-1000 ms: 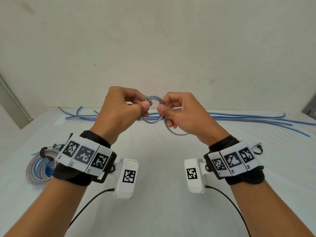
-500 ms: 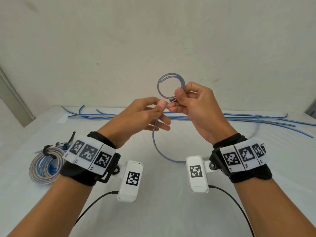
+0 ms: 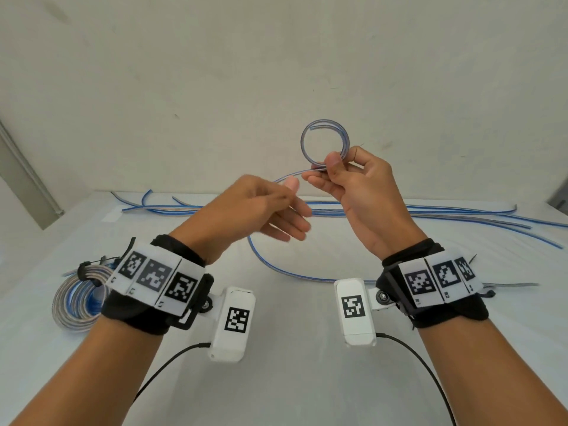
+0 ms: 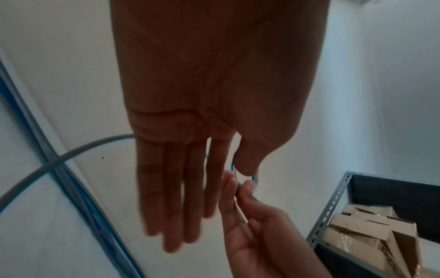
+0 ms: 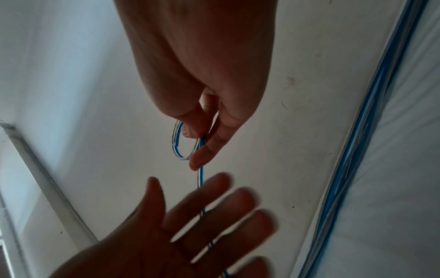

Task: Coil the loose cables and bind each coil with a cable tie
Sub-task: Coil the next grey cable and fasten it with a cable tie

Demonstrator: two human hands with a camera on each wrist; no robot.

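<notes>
My right hand (image 3: 330, 167) is raised above the table and pinches a small loop of blue-and-grey cable (image 3: 325, 141) between thumb and forefinger. The cable's tail (image 3: 255, 256) runs left from the pinch, passes behind my left hand, then curves down and right across the table. To the left of and slightly below the loop, my left hand (image 3: 289, 210) has its fingers straight and holds nothing. The right wrist view shows the loop (image 5: 177, 143) at my fingertips and the tail crossing behind the left fingers (image 5: 214, 206). The left wrist view shows straight fingers (image 4: 181, 197).
A finished coil (image 3: 76, 299) bound with a black tie (image 3: 84, 270) lies at the table's left. Several loose blue cables (image 3: 445, 215) stretch along the back edge by the wall. Thin ties (image 3: 516, 284) lie by my right wrist. A metal shelf with cardboard boxes (image 4: 371, 229) stands nearby.
The hands parted. My right hand lifted the small loop up and to the right. My left hand let go of the cable and opened its fingers.
</notes>
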